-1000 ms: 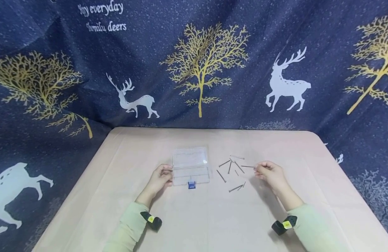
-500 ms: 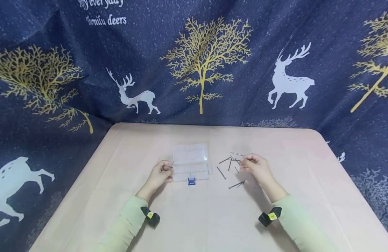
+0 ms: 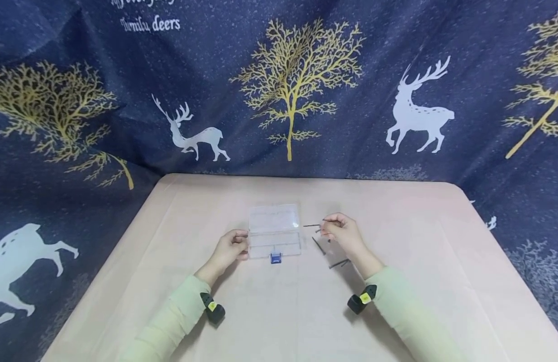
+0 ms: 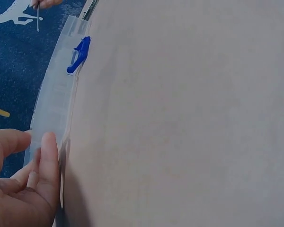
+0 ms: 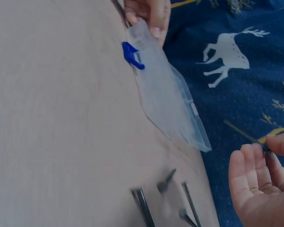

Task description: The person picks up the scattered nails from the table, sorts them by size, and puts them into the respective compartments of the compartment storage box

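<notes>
A clear plastic box (image 3: 273, 218) with a blue latch (image 3: 275, 258) lies with its lid raised back. At its left side my left hand (image 3: 227, 250) grips the wall, thumb and fingers on the plastic (image 4: 54, 94). My right hand (image 3: 345, 235) pinches a nail (image 3: 311, 225) by one end, between thumb and fingertips. The nail points left, toward the box, and is held above the table in the right wrist view. Below and around the right hand lie several loose nails (image 3: 318, 245), partly hidden by it in the head view.
The table (image 3: 260, 311) has a pale pink cover. A dark blue cloth (image 3: 342, 151) with deer and trees hangs behind it. Another nail (image 3: 339, 263) lies nearer the front, just left of the right wrist.
My right hand has carried the nail leftward over the loose nails, closer to the box. My left hand stays on the box. The head view has tipped slightly down.
</notes>
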Available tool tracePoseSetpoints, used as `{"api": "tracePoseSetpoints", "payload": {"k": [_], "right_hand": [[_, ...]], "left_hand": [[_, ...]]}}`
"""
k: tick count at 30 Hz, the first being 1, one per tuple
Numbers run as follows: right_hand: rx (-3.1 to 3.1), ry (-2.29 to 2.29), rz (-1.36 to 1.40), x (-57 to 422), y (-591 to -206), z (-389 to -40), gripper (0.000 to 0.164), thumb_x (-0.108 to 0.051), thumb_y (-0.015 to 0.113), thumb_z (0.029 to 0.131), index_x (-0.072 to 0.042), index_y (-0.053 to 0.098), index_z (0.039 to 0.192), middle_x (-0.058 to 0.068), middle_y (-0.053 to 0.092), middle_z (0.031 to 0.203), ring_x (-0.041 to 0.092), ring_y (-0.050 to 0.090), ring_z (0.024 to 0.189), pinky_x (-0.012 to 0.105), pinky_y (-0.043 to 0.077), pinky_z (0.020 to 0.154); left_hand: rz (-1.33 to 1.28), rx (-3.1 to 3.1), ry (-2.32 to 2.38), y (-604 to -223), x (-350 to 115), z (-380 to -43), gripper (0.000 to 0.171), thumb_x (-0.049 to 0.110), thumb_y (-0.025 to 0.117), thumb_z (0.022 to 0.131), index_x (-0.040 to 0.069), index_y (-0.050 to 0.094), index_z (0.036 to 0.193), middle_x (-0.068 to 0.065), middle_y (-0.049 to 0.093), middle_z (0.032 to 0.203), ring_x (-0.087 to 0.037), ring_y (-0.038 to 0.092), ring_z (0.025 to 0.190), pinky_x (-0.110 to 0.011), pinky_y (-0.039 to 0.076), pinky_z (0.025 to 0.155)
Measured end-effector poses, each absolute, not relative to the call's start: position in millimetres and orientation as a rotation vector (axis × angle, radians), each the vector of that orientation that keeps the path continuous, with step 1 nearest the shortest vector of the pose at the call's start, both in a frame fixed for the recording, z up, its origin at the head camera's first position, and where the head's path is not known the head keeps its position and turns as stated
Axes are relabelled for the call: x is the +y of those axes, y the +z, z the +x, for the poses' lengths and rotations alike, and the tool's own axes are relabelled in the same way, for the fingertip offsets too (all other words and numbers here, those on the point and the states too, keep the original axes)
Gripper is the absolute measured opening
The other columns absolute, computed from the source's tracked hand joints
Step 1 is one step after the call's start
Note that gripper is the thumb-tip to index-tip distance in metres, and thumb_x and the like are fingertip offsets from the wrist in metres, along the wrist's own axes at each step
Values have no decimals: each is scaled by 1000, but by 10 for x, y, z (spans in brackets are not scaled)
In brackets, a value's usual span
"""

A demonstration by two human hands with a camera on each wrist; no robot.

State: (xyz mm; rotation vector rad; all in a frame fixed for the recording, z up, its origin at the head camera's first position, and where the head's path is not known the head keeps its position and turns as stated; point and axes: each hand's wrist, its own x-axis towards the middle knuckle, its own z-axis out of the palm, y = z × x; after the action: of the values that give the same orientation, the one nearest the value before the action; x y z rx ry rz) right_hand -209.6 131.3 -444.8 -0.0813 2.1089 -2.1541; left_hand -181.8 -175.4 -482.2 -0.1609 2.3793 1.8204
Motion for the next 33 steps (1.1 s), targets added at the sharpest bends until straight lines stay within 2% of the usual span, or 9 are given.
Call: {"api": "tracePoseSetpoints", "payload": {"k": [4, 11, 20, 26, 29, 33], "right_hand": [[2084, -2147, -103, 1150, -4473, -2118, 20, 6, 53, 89, 19, 49, 103, -3, 63, 75, 6, 64, 66, 20, 60, 69], [2104, -2078, -124, 929, -4510, -2124, 19, 6, 54, 88, 18, 53, 102, 4, 64, 76, 9, 65, 67, 21, 60, 68], [2108, -2102, -123, 712, -4530, -2198, 15, 6, 58, 86, 16, 56, 97, -1, 64, 72, 9, 63, 64, 21, 60, 64], [2169, -2045, -108, 629, -4560, -2238, 14, 3, 61, 85, 13, 58, 95, -1, 64, 71, 7, 63, 62, 19, 56, 58], [2218, -1997, -96, 600, -4592, -2242, 13, 3, 61, 85, 11, 59, 94, 2, 65, 72, 8, 63, 62, 23, 58, 61], [2288, -1935, -113, 564, -4615, -2234, 10, 3, 62, 85, 9, 60, 92, 8, 66, 75, 12, 64, 64, 35, 61, 70]], "left_hand": [[-149, 2382, 1797, -4801, -1771, -1824, 35, -1, 50, 91, -11, 51, 125, -15, 55, 100, -15, 57, 82, -24, 61, 68], [-183, 2399, 1782, -4754, -1733, -1849, 34, -5, 51, 87, -13, 54, 120, -17, 56, 99, -17, 59, 81, -25, 61, 68], [-259, 2359, 1805, -4696, -1704, -1865, 38, -8, 51, 85, -10, 52, 123, -18, 56, 103, -16, 59, 79, -26, 61, 69], [-239, 2347, 1819, -4671, -1708, -1856, 40, -7, 51, 85, -11, 50, 125, -23, 56, 107, -19, 60, 79, -31, 62, 72], [-240, 2334, 1826, -4680, -1705, -1850, 40, -8, 50, 84, -11, 50, 124, -22, 56, 106, -18, 59, 77, -32, 62, 71], [-255, 2314, 1826, -4670, -1701, -1829, 40, -8, 51, 85, -11, 49, 125, -24, 56, 109, -19, 59, 79, -32, 62, 71]]}}
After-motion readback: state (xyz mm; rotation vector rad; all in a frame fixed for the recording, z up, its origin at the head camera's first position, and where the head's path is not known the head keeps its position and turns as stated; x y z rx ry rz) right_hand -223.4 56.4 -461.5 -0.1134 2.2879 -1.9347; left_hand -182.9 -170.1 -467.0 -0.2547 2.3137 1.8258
